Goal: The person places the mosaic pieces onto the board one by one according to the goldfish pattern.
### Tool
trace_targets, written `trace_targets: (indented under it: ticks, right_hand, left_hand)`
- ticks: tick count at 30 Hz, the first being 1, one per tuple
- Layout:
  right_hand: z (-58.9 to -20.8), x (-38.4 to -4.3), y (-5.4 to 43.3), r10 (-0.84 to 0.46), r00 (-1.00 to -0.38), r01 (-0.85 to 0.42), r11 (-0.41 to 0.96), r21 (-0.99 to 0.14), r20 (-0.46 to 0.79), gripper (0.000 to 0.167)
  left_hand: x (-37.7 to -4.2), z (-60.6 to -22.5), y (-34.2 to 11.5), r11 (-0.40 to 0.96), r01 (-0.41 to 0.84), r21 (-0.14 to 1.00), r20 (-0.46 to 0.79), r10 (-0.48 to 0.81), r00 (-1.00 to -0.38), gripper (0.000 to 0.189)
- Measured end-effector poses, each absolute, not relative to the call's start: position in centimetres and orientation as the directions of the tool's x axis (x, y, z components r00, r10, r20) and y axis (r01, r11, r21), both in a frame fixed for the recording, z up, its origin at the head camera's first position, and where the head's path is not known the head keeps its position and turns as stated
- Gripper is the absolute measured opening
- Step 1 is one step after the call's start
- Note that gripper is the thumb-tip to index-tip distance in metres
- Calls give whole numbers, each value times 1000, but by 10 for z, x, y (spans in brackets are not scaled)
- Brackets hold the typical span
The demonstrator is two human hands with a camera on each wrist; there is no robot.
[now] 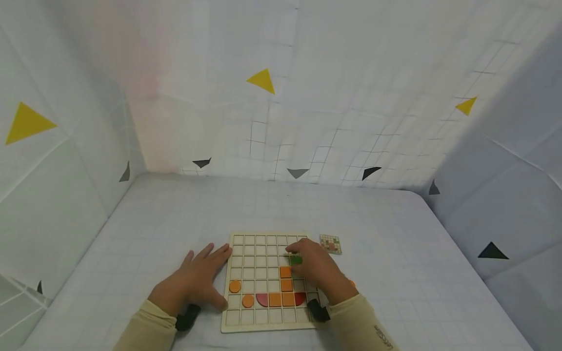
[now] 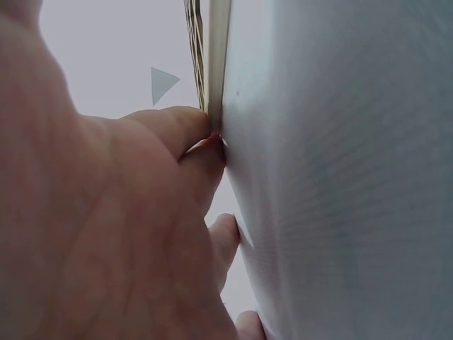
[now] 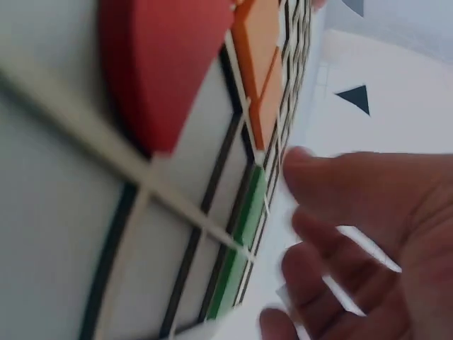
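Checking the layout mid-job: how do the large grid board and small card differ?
The grid board is much larger than the card. The board bears raised pieces; the card shows a tiny coloured pattern. The left hand touches the board, but not the card. Both show grid lines.

A right hand (image 3: 389, 205) hangs beside a gridded board (image 3: 49, 212), on which green pieces (image 3: 250, 209), orange pieces (image 3: 256, 35) and a red piece (image 3: 166, 64) lie.

Beige sleeves (image 1: 147, 327), black wrist cameras (image 1: 188, 318)
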State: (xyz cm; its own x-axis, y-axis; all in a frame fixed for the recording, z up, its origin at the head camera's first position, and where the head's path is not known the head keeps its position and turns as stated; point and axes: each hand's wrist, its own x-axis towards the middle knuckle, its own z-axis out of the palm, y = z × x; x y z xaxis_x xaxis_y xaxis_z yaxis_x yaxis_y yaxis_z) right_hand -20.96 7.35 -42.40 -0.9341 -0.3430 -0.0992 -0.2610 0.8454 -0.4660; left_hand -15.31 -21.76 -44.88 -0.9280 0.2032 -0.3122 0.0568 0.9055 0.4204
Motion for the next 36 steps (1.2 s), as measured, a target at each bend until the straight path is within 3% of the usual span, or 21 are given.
trace_targets:
  ticks: [4, 9, 22, 36]
  right_hand:
    - [-419, -210, 91, -299, -954, -240, 780, -578, -7, 40]
    - [-411, -213, 120, -202, -978, -190, 755, -628, 54, 43]
    - [-402, -205, 164, -53, -993, 13, 832, -554, -103, 45]
    - [-416, -152, 184, 24, -973, 134, 868, -478, -228, 42]
  left_hand:
    - [-153, -448, -218, 905, 60, 421, -314, 207, -926, 125]
    - [-153, -446, -219, 904, 87, 420, -292, 225, -930, 126]
    - [-153, -446, -220, 899, 98, 428, -285, 237, -929, 125]
    - [-154, -444, -221, 895, 113, 431, -287, 255, -923, 127]
